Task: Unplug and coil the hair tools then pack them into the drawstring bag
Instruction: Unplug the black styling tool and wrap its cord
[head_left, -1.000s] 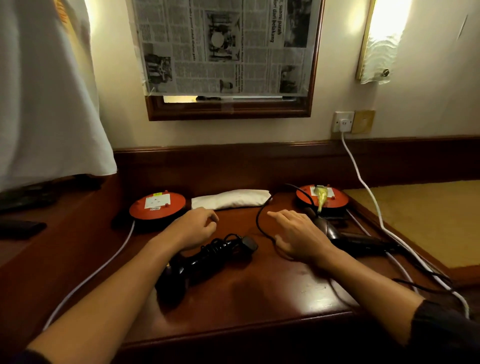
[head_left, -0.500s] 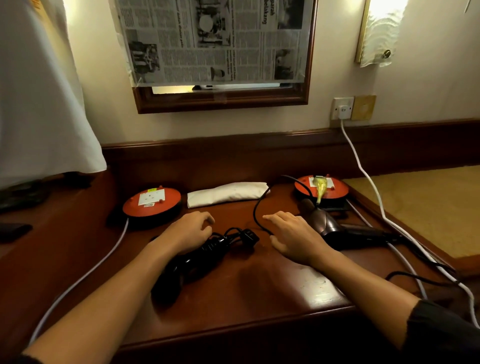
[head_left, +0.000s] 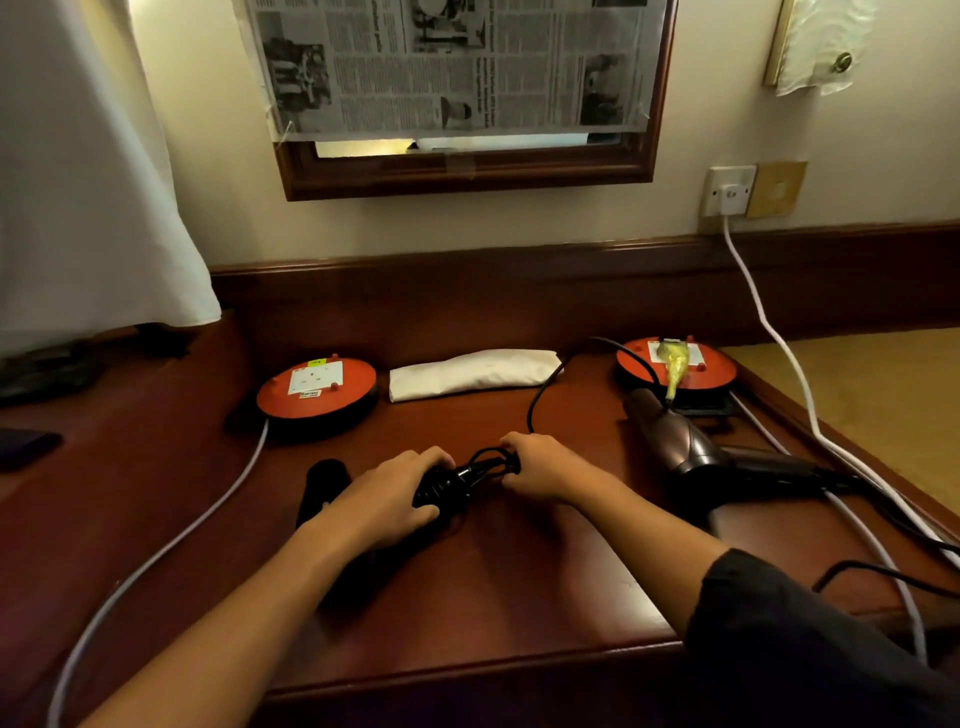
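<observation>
Right hand (head_left: 545, 467) moved onto coiled cord (head_left: 485, 462); left hand (head_left: 392, 496) grips tool (head_left: 322, 488).

Single head-worn wide-angle view looked forward and down, close over the tabletop (head_left: 519, 597), facing the wall (head_left: 519, 223).

Left hand (head_left: 387, 496) hides black hair tool (head_left: 324, 488) middle.

Desk (head_left: 519, 597) glossy reddish-brown; two reels (head_left: 317, 383) at ten and one o'clock orange-red with white labels; pouch (head_left: 472, 373) at twelve plain white; dryer (head_left: 685, 447) at two bronze-brown; styler (head_left: 447, 486) black; cables (head_left: 763, 322) white; newspaper (head_left: 447, 67) grey print.
</observation>
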